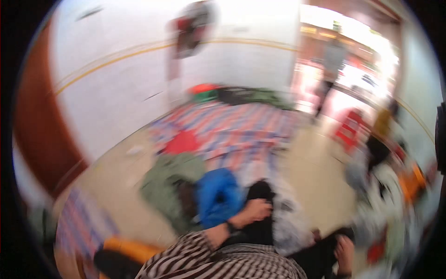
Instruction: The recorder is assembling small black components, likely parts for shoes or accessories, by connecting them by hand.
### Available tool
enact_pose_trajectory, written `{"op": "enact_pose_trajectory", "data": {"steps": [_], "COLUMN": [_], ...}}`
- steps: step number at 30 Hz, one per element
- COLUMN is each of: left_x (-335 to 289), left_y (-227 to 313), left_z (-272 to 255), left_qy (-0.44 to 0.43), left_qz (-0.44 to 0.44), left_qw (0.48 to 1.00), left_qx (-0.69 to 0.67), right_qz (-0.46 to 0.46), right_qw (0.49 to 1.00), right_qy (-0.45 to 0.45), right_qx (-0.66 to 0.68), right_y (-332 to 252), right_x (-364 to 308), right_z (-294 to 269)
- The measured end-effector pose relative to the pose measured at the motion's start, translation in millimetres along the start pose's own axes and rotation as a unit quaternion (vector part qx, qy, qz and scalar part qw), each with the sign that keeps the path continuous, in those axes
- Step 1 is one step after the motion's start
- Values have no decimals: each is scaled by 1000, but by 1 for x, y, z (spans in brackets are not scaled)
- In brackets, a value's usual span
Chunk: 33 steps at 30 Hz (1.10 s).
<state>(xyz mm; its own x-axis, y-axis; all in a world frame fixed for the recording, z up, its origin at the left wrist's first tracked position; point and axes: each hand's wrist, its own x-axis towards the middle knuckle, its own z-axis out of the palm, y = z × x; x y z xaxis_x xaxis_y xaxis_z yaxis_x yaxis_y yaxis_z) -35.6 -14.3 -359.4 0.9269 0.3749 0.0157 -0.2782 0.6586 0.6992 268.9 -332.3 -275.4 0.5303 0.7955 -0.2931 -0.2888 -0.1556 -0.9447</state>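
Observation:
The whole picture is smeared by motion. My left hand [257, 210], with a dark band at the wrist, lies over my black-clothed left leg [260, 231]. Its fingers look curled; whether dark cloth is between them is hidden. On the right, my right hand [344, 251] is at my other black-clothed knee, its fingers too blurred to read. Just left of my left hand is a bright blue garment [218, 193]. Beside that, a grey-green garment [169, 186] spreads over the floor. Whitish patterned cloth [289, 218] lies between my legs.
A striped sheet [232, 128] covers the floor ahead, with red cloth [182, 142] on it. Mixed clothes [385, 186] are heaped at right, near a red stool [350, 129]. A fan [193, 28] stands by the wall. Someone [332, 63] is upright near the bright doorway.

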Motion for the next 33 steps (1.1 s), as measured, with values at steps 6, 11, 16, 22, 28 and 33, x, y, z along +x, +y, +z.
{"op": "enact_pose_trajectory", "data": {"steps": [6,11,16,22,28,33], "left_x": [-29,-26,-24,-25,-19,-13], "left_y": [14,6,-2,-6,-6,-5], "left_z": [47,51,56,50,55,50], "left_qy": [254,217,181,184,194,205], "left_qz": [42,35,82,88,78,107], "left_qw": [947,963,968,966,958,946], "left_qx": [190,157,156,159,198,228], "right_qz": [52,73,123,114,73,27], "right_qw": [992,986,980,979,980,977], "right_qy": [-4,-70,-141,-149,-128,-123], "right_qx": [-113,-135,-62,-81,-134,-175], "right_y": [-38,-38,-37,-27,-23,-32], "right_x": [8,37,66,70,57,44], "right_z": [40,37,26,31,32,44]}}
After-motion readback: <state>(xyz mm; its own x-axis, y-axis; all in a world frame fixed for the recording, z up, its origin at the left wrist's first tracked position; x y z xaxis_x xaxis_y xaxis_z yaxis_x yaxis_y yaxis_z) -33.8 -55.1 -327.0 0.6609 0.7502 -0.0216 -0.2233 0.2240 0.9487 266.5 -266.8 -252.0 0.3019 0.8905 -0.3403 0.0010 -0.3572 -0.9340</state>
